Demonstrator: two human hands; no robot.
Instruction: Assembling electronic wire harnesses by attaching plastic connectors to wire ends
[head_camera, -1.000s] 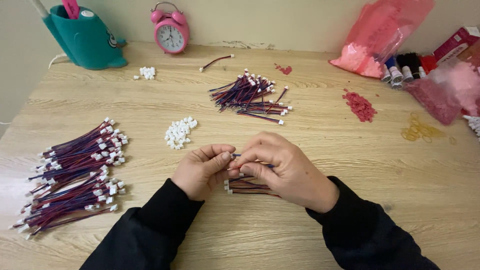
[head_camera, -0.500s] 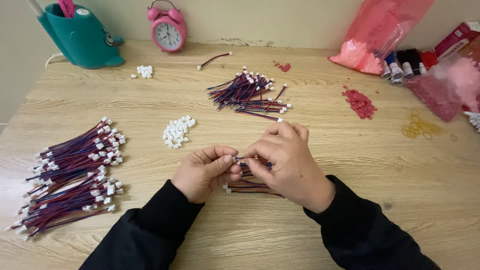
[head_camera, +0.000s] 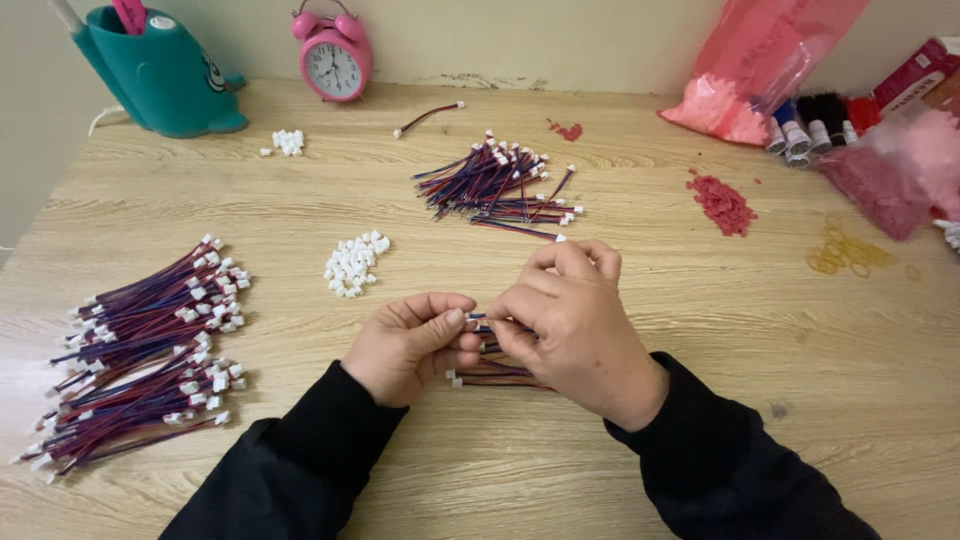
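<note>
Both the left hand (head_camera: 412, 345) and right hand (head_camera: 566, 320) pinch one short wire lead (head_camera: 476, 317) above a small wire bundle (head_camera: 490, 375) on the counter (head_camera: 650, 440). White connectors (head_camera: 352, 264) lie just beyond the bundle, leftward; nothing blocks them.

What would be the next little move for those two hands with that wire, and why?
Probably reach the left hand to the small heap of white connectors for one piece. Both hands pinch a thin red and blue wire between fingertips, with the right hand over its end, and that heap lies just beyond the left hand. Whether the end already has a connector is hidden.
</note>
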